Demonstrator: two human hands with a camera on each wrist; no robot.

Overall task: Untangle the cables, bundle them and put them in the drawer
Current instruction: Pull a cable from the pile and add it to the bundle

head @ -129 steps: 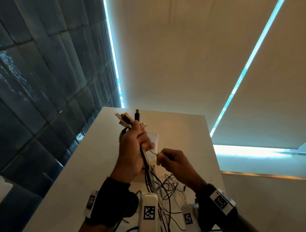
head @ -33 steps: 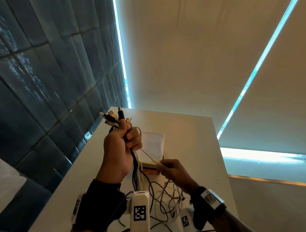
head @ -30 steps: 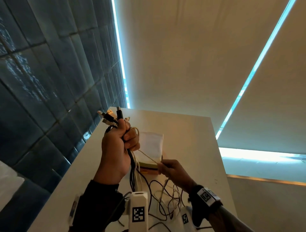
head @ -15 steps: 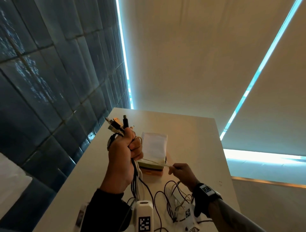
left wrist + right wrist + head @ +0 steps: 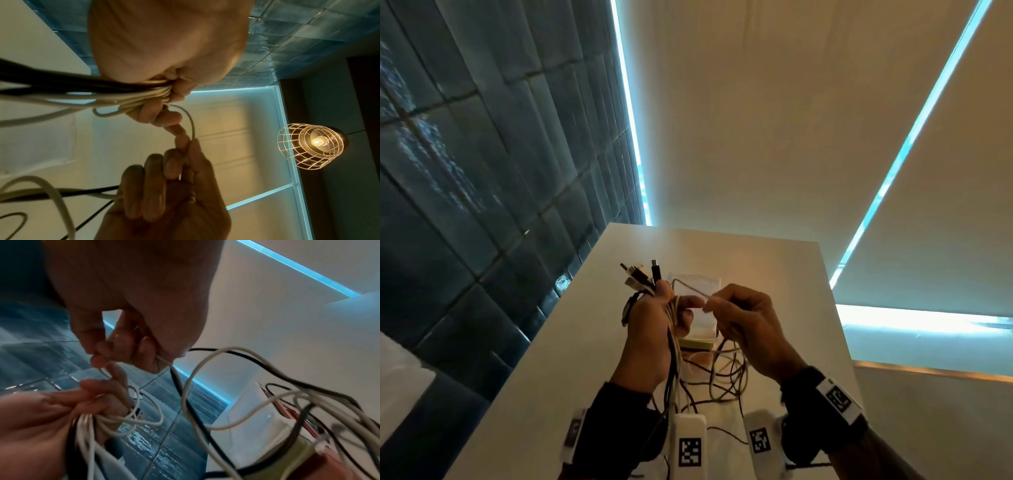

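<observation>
My left hand [image 5: 654, 318] is raised above the white table [image 5: 774, 274] and grips a bunch of black and white cables [image 5: 673, 346], their plug ends [image 5: 640, 274] sticking up out of the fist. My right hand [image 5: 736, 315] pinches one thin white cable [image 5: 690, 287] right beside the left fingers, and a short loop arcs between the two hands. The left wrist view shows that loop [image 5: 190, 120] running from the left fist [image 5: 164, 91] to the right fingertips [image 5: 189, 149]. Loose cable loops [image 5: 722, 373] hang down to the table. No drawer is in view.
A small stack of white, green and red pads or boxes [image 5: 697, 329] lies on the table behind the hands. A dark blue tiled wall [image 5: 482, 171] stands to the left. A wire-cage lamp [image 5: 310, 146] hangs overhead. Bare table stretches to the far edge.
My right hand has risen and moved left to meet the left hand, bringing the thin white cable up with it. The left hand keeps its grip on the bunch.
</observation>
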